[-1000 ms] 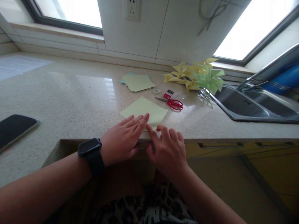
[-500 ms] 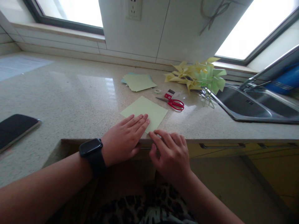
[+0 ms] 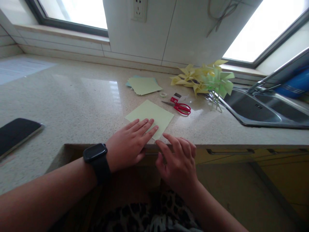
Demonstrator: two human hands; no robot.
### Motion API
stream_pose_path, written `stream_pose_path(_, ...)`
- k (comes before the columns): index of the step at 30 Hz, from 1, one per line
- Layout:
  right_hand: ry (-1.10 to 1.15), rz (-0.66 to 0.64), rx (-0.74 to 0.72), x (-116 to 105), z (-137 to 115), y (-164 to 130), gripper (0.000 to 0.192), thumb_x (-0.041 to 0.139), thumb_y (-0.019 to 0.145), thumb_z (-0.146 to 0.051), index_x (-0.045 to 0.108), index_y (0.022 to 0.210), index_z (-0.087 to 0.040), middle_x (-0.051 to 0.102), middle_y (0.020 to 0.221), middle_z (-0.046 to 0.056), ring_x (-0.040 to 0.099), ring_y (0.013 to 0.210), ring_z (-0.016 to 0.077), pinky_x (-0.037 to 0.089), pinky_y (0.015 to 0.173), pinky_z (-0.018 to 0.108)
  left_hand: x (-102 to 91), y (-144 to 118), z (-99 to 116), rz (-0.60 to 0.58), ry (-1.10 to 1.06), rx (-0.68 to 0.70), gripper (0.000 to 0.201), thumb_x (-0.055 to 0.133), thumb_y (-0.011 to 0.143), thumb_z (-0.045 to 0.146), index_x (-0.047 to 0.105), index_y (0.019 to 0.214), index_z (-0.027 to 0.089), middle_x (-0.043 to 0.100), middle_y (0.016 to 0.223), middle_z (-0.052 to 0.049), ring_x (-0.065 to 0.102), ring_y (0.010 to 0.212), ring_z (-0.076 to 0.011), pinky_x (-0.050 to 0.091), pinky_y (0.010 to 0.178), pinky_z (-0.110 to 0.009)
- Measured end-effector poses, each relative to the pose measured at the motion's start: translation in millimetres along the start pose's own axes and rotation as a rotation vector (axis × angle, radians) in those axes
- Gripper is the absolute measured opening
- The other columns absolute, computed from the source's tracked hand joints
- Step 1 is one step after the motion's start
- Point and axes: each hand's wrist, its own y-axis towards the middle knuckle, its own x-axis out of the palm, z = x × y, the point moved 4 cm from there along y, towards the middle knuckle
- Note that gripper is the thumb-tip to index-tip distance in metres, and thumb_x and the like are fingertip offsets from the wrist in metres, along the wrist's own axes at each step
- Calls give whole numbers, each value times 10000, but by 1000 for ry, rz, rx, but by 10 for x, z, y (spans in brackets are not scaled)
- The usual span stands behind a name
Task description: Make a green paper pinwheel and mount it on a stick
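Observation:
A square sheet of pale green paper lies on the countertop, turned so that one corner points toward me at the front edge. My left hand, with a black watch on the wrist, rests flat on its near left part, fingers stretched out. At the near corner is my right hand, its index fingertip at or just beside the paper's tip. Its fingers are bent and apart, the thumb is separate, and nothing shows between them. Red-handled scissors lie beyond the sheet to the right, blades pointing left.
Behind the sheet sits a stack of coloured paper. A small pale ring and a red and black packet lie near the scissors. Yellow pinwheels and a green pinwheel stand by the sink. A dark phone is at left.
My right hand's index finger has shifted slightly and its other fingers have spread and lifted. On the left hand, the index finger has moved away from its neighbours. The sheet stays in place.

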Motion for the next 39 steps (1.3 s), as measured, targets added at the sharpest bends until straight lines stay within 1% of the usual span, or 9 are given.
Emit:
stream_pose_path(2,45,-44,7,-35,51,37,285,638,883,-255,691,1163,-254,598,1338,110,535,1197,324,367,1047,546,-3,1,2,7,-6,8,826,656,819,243,304,1555,118,254,1649,-183,244,1519,-320,203,1236,-491)
stream_pose_path(4,149,-125,-28,-75,133,110,286,625,885,-235,688,1164,-249,583,1324,116,545,1180,303,421,1015,501,-8,-1,0,11,-17,18,813,650,830,274,310,1553,118,255,1648,-184,251,1516,-323,207,1234,-497)
stream_pose_path(8,300,-225,-175,-159,373,369,324,575,911,-201,640,1229,-195,644,1224,115,584,1125,260,468,995,452,-23,-8,-5,26,-37,57,764,626,870,332,330,1544,128,275,1647,-163,268,1510,-309,206,1240,-484)
stream_pose_path(11,268,-281,-280,-126,561,584,329,556,931,-225,626,1249,-178,634,1296,128,583,1180,266,455,1028,464,-50,-14,4,55,-38,79,735,609,891,316,334,1537,97,370,1600,-165,327,1475,-312,235,1236,-482)
stream_pose_path(16,235,-423,-368,32,733,720,384,559,961,-334,603,1312,-185,617,1365,130,563,1259,283,441,1054,483,-140,-24,58,166,-67,71,550,563,919,223,463,1444,93,578,1389,-150,513,1295,-304,430,1120,-476)
stream_pose_path(21,233,-405,-319,23,785,668,373,576,957,-354,616,1308,-231,634,1344,109,584,1216,282,440,1029,501,-167,-95,130,222,-93,92,384,537,932,140,569,1314,127,662,1311,-102,570,1265,-251,450,1131,-453)
stream_pose_path(23,235,-398,-308,9,795,648,376,580,954,-367,621,1303,-235,637,1337,110,582,1213,287,441,1021,502,-164,-137,121,241,-108,28,388,543,923,124,573,1309,119,674,1308,-104,599,1242,-234,481,1115,-431)
stream_pose_path(30,249,-367,-294,13,808,652,363,577,948,-371,638,1281,-238,647,1323,93,603,1160,285,443,1002,501,-118,-193,206,175,-28,80,518,561,885,93,533,1401,106,603,1426,-128,508,1370,-286,501,1110,-488)
stream_pose_path(39,255,-374,-285,26,813,642,354,548,961,-396,642,1261,-233,641,1332,88,588,1186,288,429,1011,492,-159,-144,253,215,-127,-31,421,535,914,110,623,1319,186,650,1367,-88,534,1346,-264,496,1115,-495)
